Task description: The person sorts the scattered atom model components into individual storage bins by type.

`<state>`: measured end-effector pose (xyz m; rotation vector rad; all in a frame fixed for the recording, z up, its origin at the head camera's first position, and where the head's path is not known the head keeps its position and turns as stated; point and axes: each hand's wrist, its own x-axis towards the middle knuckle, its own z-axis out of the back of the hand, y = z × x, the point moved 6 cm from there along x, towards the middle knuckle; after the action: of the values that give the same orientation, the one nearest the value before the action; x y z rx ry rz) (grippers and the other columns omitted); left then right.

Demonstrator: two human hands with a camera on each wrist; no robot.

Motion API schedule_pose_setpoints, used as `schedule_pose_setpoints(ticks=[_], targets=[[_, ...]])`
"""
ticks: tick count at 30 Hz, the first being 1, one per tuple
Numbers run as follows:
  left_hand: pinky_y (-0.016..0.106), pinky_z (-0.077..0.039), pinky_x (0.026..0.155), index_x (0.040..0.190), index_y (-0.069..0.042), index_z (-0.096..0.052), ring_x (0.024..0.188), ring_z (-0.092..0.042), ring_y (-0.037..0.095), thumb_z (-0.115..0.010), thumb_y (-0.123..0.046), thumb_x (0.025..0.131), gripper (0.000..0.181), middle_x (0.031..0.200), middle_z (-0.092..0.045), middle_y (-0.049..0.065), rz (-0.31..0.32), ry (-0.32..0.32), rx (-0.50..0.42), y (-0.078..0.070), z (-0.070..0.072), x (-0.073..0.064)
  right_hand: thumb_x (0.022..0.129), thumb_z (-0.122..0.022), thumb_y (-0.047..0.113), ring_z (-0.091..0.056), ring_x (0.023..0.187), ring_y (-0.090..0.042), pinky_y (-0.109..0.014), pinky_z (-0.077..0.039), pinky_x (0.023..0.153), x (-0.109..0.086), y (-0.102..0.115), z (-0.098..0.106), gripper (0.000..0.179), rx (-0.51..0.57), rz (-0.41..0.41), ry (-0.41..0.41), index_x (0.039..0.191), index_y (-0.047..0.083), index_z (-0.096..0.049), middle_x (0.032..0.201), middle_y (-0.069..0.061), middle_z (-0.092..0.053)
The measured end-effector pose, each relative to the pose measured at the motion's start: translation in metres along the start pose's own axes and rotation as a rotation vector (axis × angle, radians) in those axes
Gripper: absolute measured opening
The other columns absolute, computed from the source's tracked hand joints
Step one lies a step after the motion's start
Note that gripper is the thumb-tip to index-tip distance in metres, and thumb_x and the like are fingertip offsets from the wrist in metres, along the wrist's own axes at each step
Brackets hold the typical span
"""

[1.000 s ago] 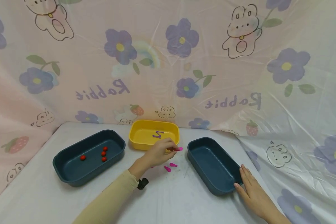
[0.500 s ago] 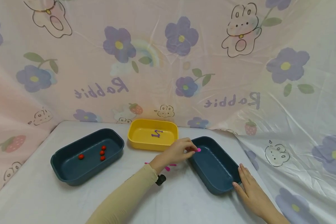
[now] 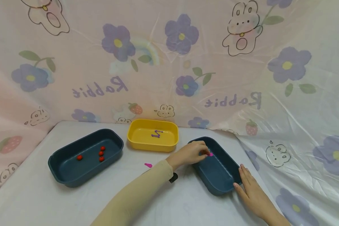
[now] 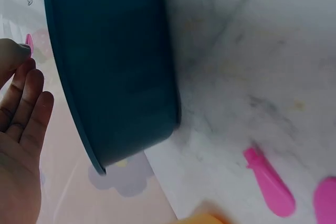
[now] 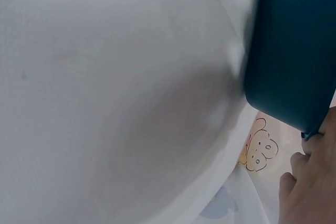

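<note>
My left hand is over the left side of the right-hand dark blue tray. Thumb and forefinger pinch a small pink teardrop-shaped piece, also seen edge-on in the left wrist view; the other fingers extend beneath. On the white table lie similar pink pieces, one left of the sleeve and others, such as the narrow-necked piece, in the left wrist view. My right hand rests its fairly straight fingers against the tray's right rim, with the thumb at its near corner.
Another dark blue tray at left holds several small red round pieces. A yellow tray at the back contains purple stick-like pieces. A patterned curtain rises behind the table. Something black shows by my left wrist.
My left hand has carried the pink piece rightward from the table in front of the yellow tray to over the right-hand blue tray. The right hand has stayed at that tray's rim.
</note>
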<state>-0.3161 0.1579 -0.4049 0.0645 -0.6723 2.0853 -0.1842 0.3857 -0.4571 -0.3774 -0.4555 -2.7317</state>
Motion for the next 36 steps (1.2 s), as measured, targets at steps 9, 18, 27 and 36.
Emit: schedule_pose_setpoints(ticks=[9,18,27,36], targets=[[0.009,-0.047,0.085,0.115,-0.014,-0.078,0.094,-0.06,0.006,-0.068,-0.016,0.102,0.016,0.107,-0.064,-0.003,0.018,0.035,0.027,-0.001,-0.001,0.018,0.108,-0.056,0.028,-0.009,0.16,-0.036,-0.008,0.009,0.115,0.0,-0.001,-0.001,0.071,-0.008,0.0,-0.009,0.159,-0.011,-0.025,0.171,-0.024,-0.018],[0.011,-0.049,0.087,0.12,-0.017,-0.077,0.102,-0.062,0.006,-0.068,-0.017,0.103,0.02,0.114,-0.064,-0.004,0.061,0.039,0.047,0.005,-0.004,0.023,0.109,-0.056,0.028,-0.009,0.16,-0.034,-0.009,0.008,0.116,0.002,0.002,-0.001,0.071,0.006,-0.003,-0.008,0.16,-0.01,-0.025,0.171,-0.022,-0.016],[0.011,-0.049,0.089,0.123,-0.018,-0.076,0.101,-0.061,0.004,-0.068,-0.02,0.103,0.022,0.115,-0.064,-0.006,0.061,0.016,0.018,0.005,-0.001,0.015,0.109,-0.055,0.028,-0.009,0.16,-0.036,-0.009,0.01,0.117,0.002,0.001,0.001,0.071,0.003,-0.014,-0.001,0.161,-0.009,-0.023,0.172,-0.022,-0.015],[0.012,-0.048,0.087,0.124,-0.02,-0.076,0.1,-0.061,0.007,-0.066,-0.023,0.104,0.022,0.115,-0.065,-0.008,0.052,-0.077,-0.015,0.002,0.015,-0.006,0.109,-0.055,0.026,-0.008,0.16,-0.035,-0.009,0.01,0.116,0.001,0.004,0.003,0.07,0.001,-0.001,-0.011,0.16,-0.01,-0.024,0.172,-0.021,-0.014]])
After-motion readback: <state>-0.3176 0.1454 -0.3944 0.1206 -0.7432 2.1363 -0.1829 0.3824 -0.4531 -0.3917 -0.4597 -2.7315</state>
